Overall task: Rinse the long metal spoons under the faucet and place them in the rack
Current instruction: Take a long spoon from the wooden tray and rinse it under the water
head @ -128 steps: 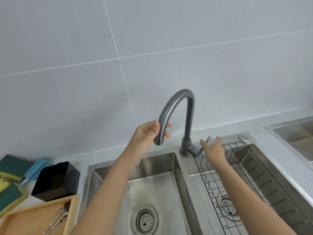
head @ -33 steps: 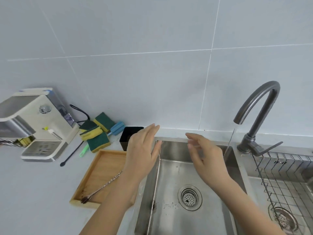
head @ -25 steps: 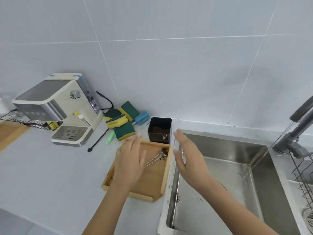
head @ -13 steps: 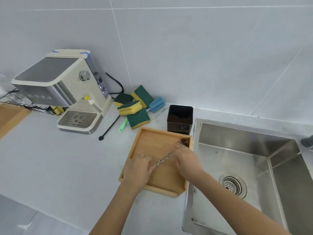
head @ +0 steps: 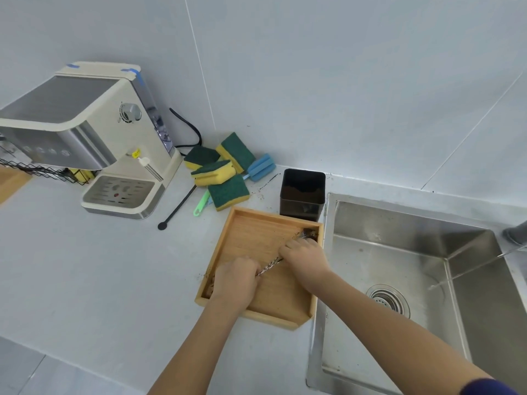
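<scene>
Long metal spoons (head: 269, 266) with twisted handles lie slantwise in a wooden tray (head: 251, 223) left of the sink (head: 399, 252). My left hand (head: 235, 277) is curled over the lower end of the handles. Nearer the bowl end, my right hand (head: 303, 259) is curled over the upper part, and the spoon bowls (head: 308, 232) peek out in the tray's far right corner among dark grounds. Only the faucet base (head: 517, 232) shows at the right edge, with a thin stream of water (head: 470, 269) running into the sink. The rack is out of view.
A black square cup (head: 302, 193) with dark grounds stands behind the tray. Green-yellow sponges (head: 222, 172), a blue brush (head: 261, 167) and a black stick (head: 178, 208) lie by the wall. A cream coffee machine (head: 88, 138) sits at left.
The view has swung left from the faucet to the tray. Both hands have come down onto the spoons; water now runs from the faucet.
</scene>
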